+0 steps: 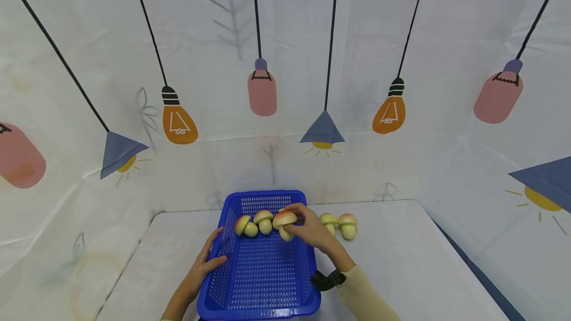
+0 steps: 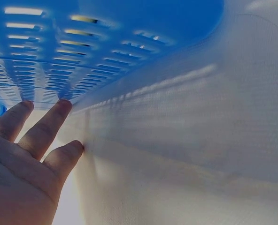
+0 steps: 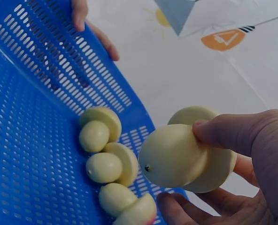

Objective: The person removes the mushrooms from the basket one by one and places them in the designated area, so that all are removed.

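My right hand [image 1: 308, 224] pinches a toy mushroom [image 1: 284, 219] with a red-yellow cap and pale stem, above the far right of a blue plastic basket [image 1: 317, 281]. In the right wrist view, the thumb lies on this mushroom [image 3: 172, 154], with fingers behind and below it. Three more mushrooms [image 3: 104, 167] lie in a row inside along the far end; the head view mostly hides one behind the held mushroom. My left hand [image 1: 200, 269] holds the basket's left wall, thumb over the rim. In the left wrist view, its fingers [image 2: 47, 126] touch the slotted outer wall.
Two more mushrooms [image 1: 347, 225] stand on the white table [image 1: 401, 271], right of the basket. Behind the table rises a pale wall covering [image 1: 285, 162] printed with hanging lamps. A dark band [image 1: 328, 280] circles my right wrist.
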`<move>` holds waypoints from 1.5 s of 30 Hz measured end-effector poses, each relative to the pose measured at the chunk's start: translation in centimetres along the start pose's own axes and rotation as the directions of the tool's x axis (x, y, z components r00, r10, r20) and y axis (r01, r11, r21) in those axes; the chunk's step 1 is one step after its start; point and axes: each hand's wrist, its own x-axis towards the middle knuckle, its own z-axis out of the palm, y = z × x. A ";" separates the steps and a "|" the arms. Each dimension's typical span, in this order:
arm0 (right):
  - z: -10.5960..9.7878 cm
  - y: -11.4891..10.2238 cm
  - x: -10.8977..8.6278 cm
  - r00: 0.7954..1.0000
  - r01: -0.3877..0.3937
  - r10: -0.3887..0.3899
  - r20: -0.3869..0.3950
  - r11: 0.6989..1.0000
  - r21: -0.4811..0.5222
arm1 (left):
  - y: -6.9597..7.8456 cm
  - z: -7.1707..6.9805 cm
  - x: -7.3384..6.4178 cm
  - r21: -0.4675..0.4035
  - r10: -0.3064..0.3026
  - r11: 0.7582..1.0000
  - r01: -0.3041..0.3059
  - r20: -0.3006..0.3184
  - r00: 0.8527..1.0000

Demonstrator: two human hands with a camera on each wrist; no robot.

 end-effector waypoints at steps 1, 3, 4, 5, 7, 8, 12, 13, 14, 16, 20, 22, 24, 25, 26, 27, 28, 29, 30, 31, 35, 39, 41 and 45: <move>-0.1 -0.1 0.0 1.000 0.011 -0.011 -0.003 1.000 -0.002 | 0.0 0.0 0.0 0.000 -0.001 1.000 0.001 -0.002 1.000; -0.4 -0.1 -0.1 1.000 0.019 -0.020 -0.015 1.000 -0.010 | 0.0 0.0 0.0 -0.002 -0.006 1.000 0.006 -0.006 1.000; -0.5 0.0 -0.1 1.000 0.019 -0.019 -0.022 1.000 -0.015 | 0.1 0.0 0.0 -0.002 -0.007 1.000 0.007 -0.010 1.000; -0.6 0.0 -0.1 0.999 0.025 -0.025 -0.029 0.999 -0.021 | 0.1 0.0 0.0 -0.002 -0.009 1.000 0.009 -0.013 1.000; -0.8 0.2 -0.2 0.998 0.035 -0.036 -0.042 0.999 -0.028 | 0.1 0.0 0.0 -0.004 -0.012 1.000 0.012 -0.017 1.000; -0.9 0.3 -0.2 0.998 0.028 -0.030 -0.049 0.999 -0.034 | 0.1 0.0 0.0 -0.004 -0.014 1.000 0.014 -0.020 1.000; -1.4 0.5 -0.3 0.997 0.003 -0.007 -0.080 0.999 -0.047 | 0.2 0.2 0.0 -0.009 -0.019 1.000 0.019 -0.029 0.999; -1.4 0.6 -0.3 0.996 -0.012 0.007 -0.087 0.999 -0.049 | 0.2 0.2 0.0 -0.008 -0.017 1.000 0.017 -0.024 1.000; -1.5 0.6 -0.4 0.995 -0.023 0.018 -0.096 0.999 -0.049 | 0.2 0.2 0.0 -0.007 -0.018 1.000 0.018 -0.028 0.999; -1.7 0.6 -0.4 0.994 -0.044 0.039 -0.107 0.998 -0.046 | 0.2 0.3 0.0 -0.008 -0.017 1.000 0.017 -0.030 0.999; -2.1 0.6 -0.8 0.992 -0.051 0.048 -0.114 0.998 -0.026 | 0.2 0.3 0.0 -0.012 -0.022 1.000 0.022 -0.036 0.999; -2.3 0.7 -0.9 0.993 -0.039 0.036 -0.114 0.999 -0.027 | 0.2 0.3 0.0 -0.013 -0.024 1.000 0.024 -0.035 0.999; -2.5 0.8 -1.0 0.993 -0.028 0.025 -0.117 0.999 -0.027 | 0.2 0.3 0.0 -0.010 -0.027 1.000 0.027 -0.036 0.999; -2.6 0.9 -1.0 0.993 -0.018 0.014 -0.120 0.999 -0.029 | 0.2 0.3 0.0 -0.009 -0.027 1.000 0.027 -0.034 0.999; -2.7 1.0 -1.0 0.992 -0.017 0.013 -0.125 0.999 -0.031 | 0.2 0.3 0.0 -0.008 -0.028 1.000 0.028 -0.034 0.999; -2.8 1.1 -1.0 0.992 -0.019 0.015 -0.128 0.999 -0.032 | 0.3 0.3 0.1 -0.007 -0.030 1.000 0.029 -0.035 0.999; -2.9 1.1 -1.1 0.991 -0.023 0.019 -0.131 0.999 -0.030 | 0.3 0.3 0.1 -0.007 -0.029 1.000 0.029 -0.034 0.999; -3.0 1.1 -1.1 0.991 -0.024 0.020 -0.134 0.999 -0.030 | 0.3 0.3 0.1 -0.005 -0.029 1.000 0.029 -0.035 0.999; -3.1 1.2 -1.1 0.990 -0.024 0.019 -0.138 0.999 -0.034 | 0.4 0.3 0.1 -0.004 -0.028 1.000 0.028 -0.034 0.999; -3.2 1.2 -1.1 0.990 -0.020 0.015 -0.140 0.999 -0.039 | 0.4 0.3 0.1 -0.001 -0.026 1.000 0.026 -0.031 0.999; -3.4 1.4 -1.2 0.989 -0.024 0.015 -0.148 0.998 -0.054 | 0.4 0.3 0.1 -0.004 -0.028 1.000 0.028 -0.039 0.999; -3.8 1.7 -1.4 0.988 -0.046 0.039 -0.150 0.998 -0.040 | 0.4 0.4 0.1 0.002 -0.026 1.000 0.026 -0.039 0.999; -4.0 1.9 -1.5 0.986 -0.070 0.066 -0.151 0.997 -0.020 | 0.4 0.4 0.1 0.005 -0.026 1.000 0.026 -0.036 0.999; -4.4 2.3 -1.7 0.983 -0.097 0.097 -0.156 0.995 0.006 | 0.5 0.3 0.0 0.001 -0.029 1.000 0.029 -0.034 0.999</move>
